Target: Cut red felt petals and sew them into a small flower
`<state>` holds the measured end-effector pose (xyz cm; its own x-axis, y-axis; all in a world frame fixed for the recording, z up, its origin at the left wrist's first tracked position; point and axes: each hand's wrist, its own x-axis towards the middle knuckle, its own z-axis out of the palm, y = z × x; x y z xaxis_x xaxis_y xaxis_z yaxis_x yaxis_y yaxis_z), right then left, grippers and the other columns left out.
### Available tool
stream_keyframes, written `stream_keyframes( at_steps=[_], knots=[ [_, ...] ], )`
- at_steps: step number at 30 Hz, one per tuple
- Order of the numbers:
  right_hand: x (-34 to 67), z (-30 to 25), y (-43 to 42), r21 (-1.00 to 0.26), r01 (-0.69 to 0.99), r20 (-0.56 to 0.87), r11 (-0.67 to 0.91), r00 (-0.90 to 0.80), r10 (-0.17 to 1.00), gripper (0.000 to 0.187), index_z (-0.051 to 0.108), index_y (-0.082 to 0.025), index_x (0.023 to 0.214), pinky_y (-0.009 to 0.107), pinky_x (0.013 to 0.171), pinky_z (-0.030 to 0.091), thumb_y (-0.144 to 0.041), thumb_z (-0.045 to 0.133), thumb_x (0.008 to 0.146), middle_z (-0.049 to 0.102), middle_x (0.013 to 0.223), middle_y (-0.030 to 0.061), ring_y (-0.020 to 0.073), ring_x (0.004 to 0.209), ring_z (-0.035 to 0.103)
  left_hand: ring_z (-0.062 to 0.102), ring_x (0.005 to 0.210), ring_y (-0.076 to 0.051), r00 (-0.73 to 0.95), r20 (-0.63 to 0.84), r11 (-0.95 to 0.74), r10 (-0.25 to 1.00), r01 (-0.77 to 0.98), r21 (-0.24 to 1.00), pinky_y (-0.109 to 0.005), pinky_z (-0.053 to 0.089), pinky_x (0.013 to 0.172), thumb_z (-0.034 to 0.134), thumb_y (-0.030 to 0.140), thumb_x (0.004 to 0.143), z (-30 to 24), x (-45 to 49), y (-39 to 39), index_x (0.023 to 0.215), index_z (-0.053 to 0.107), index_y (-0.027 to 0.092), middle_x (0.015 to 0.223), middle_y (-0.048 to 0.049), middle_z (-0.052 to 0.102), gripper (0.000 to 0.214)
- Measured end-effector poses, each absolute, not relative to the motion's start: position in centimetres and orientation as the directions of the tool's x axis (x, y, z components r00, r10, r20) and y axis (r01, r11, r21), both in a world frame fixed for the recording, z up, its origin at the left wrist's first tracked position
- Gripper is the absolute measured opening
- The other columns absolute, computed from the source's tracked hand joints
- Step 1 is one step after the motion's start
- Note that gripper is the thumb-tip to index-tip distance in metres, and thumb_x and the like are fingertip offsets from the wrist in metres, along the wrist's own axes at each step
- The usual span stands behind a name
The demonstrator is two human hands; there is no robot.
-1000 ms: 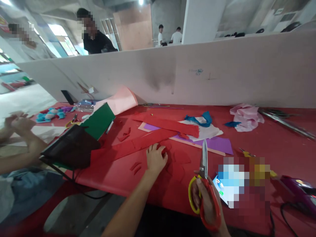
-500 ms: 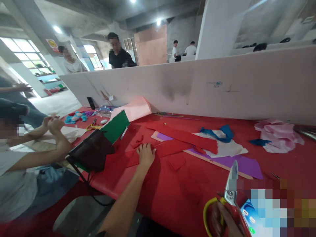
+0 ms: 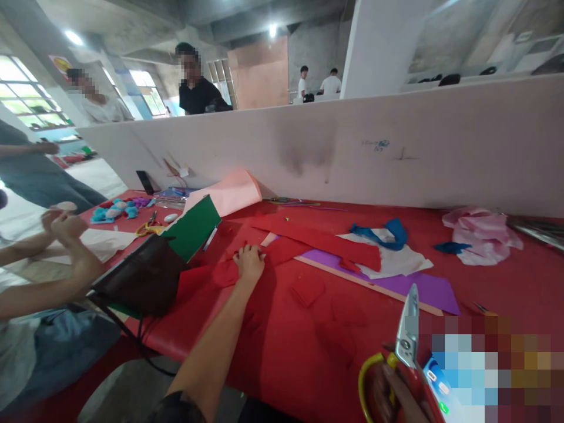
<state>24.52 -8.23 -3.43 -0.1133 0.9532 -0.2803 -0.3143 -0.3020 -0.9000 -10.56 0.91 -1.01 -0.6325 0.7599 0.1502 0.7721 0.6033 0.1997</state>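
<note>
My left hand [image 3: 249, 262] is on the red-covered table with its fingers curled down on a piece of red cloth [image 3: 225, 274]. Its fingertips are partly lost against the red. Low on the right, my right hand [image 3: 399, 392] holds scissors [image 3: 407, 339] by their red and yellow handles, blades pointing up and looking closed. Between the hands lies a small red cloth piece [image 3: 307, 289]. Beyond it, a long red strip [image 3: 326, 242] lies across a purple sheet [image 3: 423, 289] and a white cloth [image 3: 408, 261].
A dark brown bag [image 3: 143, 276] and a green board [image 3: 196, 229] stand left of my left hand. A phone [image 3: 440, 385], partly pixelated, lies by the scissors. Pink cloth [image 3: 482, 235] is at the far right. A pale partition [image 3: 229, 147] backs the table. A co-worker's hands [image 3: 66, 226] are at left.
My left hand has shifted slightly left and up, its fingers drawing together on the red cloth, which now bunches beside it. The scissors stay in my right hand. The whole view has turned slightly.
</note>
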Motion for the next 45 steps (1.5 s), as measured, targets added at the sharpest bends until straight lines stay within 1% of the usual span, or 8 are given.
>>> stream_keyframes(
  at_steps=[5, 9, 16, 23, 26, 34, 41, 45],
  knots=[
    [23.9, -3.1, -8.7, -0.876, -0.351, -0.328, -0.332, -0.072, 0.942, 0.044, 0.061, -0.023, 0.092, 0.022, 0.027, 0.035, -0.053, 0.074, 0.062, 0.053, 0.045, -0.0046, 0.0122, 0.031, 0.047, 0.041, 0.117, -0.031, -0.599, 0.311, 0.567, 0.738, 0.8, 0.195, -0.045, 0.031, 0.094, 0.047, 0.024, 0.084, 0.3, -8.2, 0.0, 0.115, 0.056, 0.019, 0.125, -0.014, 0.051, 0.032],
    [22.8, -2.9, -9.2, -0.856, -0.397, -0.34, -0.331, -0.051, 0.939, 0.044, 0.056, -0.022, 0.105, 0.018, 0.03, 0.032, -0.04, 0.075, 0.069, 0.047, 0.045, -0.0093, 0.0073, 0.031, 0.039, 0.049, 0.102, -0.027, -0.369, 0.106, 0.329, 0.923, 0.903, 0.277, -0.039, 0.037, 0.089, 0.053, 0.038, 0.083, -0.1, -2.9, -1.9, 0.095, 0.066, 0.021, 0.106, -0.0102, 0.06, 0.025],
    [22.7, -2.7, -9.4, -0.872, -0.418, -0.251, -0.253, -0.061, 0.966, 0.044, 0.052, -0.022, 0.112, 0.016, 0.032, 0.033, -0.034, 0.071, 0.074, 0.046, 0.048, -0.0093, 0.0067, 0.034, 0.039, 0.047, 0.107, -0.031, -0.54, 0.022, 0.507, 0.841, 0.802, 0.314, -0.044, 0.038, 0.086, 0.056, 0.038, 0.08, -2.0, -0.3, -2.8, 0.095, 0.066, 0.018, 0.111, -0.0126, 0.058, 0.027],
    [22.8, -3.5, -9.2, -0.895, -0.393, -0.206, -0.211, -0.056, 0.977, 0.029, 0.055, -0.022, 0.101, 0.017, 0.03, 0.032, -0.035, 0.067, 0.078, 0.046, 0.045, -0.0096, 0.0066, 0.031, 0.037, 0.043, 0.11, -0.029, -0.574, 0.297, 0.506, 0.763, 0.817, 0.278, -0.044, 0.035, 0.09, 0.051, 0.027, 0.084, -0.4, -0.7, -3.2, 0.113, 0.058, 0.017, 0.119, -0.0136, 0.052, 0.032],
    [22.9, -3.7, -9.2, -0.901, -0.4, -0.164, -0.17, -0.05, 0.985, 0.034, 0.052, -0.023, 0.108, 0.018, 0.03, 0.033, -0.033, 0.066, 0.079, 0.048, 0.047, -0.0096, 0.007, 0.031, 0.038, 0.045, 0.106, -0.028, -0.33, 0.182, 0.27, 0.926, 0.918, 0.291, -0.042, 0.036, 0.089, 0.052, 0.037, 0.084, -0.2, 3.3, -2.6, 0.099, 0.066, 0.022, 0.113, -0.0105, 0.056, 0.026],
    [22.9, -4.1, -9.2, -0.893, -0.412, -0.177, -0.179, -0.044, 0.983, 0.046, 0.048, -0.024, 0.118, 0.017, 0.029, 0.031, -0.033, 0.068, 0.077, 0.046, 0.045, -0.0106, 0.0069, 0.029, 0.036, 0.047, 0.104, -0.029, -0.242, -0.038, 0.24, 0.97, 0.908, 0.345, -0.043, 0.038, 0.084, 0.067, 0.035, 0.074, -1.3, 8.4, -0.4, 0.089, 0.07, 0.02, 0.106, -0.0105, 0.06, 0.022],
    [23.0, -3.5, -9.5, -0.887, -0.422, -0.175, -0.188, -0.071, 0.982, 0.042, 0.05, -0.023, 0.117, 0.017, 0.031, 0.033, -0.029, 0.066, 0.078, 0.048, 0.048, -0.009, 0.0067, 0.033, 0.039, 0.046, 0.105, -0.031, -0.286, 0.032, 0.272, 0.958, 0.935, 0.227, -0.044, 0.038, 0.085, 0.072, 0.036, 0.07, -0.4, 0.7, 0.4, 0.086, 0.07, 0.019, 0.107, -0.0104, 0.06, 0.024],
    [23.0, -3.4, -9.5, -0.883, -0.43, -0.173, -0.186, -0.07, 0.982, 0.041, 0.049, -0.024, 0.117, 0.017, 0.032, 0.033, -0.028, 0.066, 0.08, 0.047, 0.046, -0.0094, 0.0071, 0.033, 0.038, 0.047, 0.104, -0.028, -0.254, 0.187, 0.196, 0.949, 0.94, 0.279, -0.041, 0.039, 0.089, 0.067, 0.035, 0.076, 0.0, -1.2, -0.7, 0.112, 0.062, 0.018, 0.112, -0.0105, 0.059, 0.04]
  ],
)
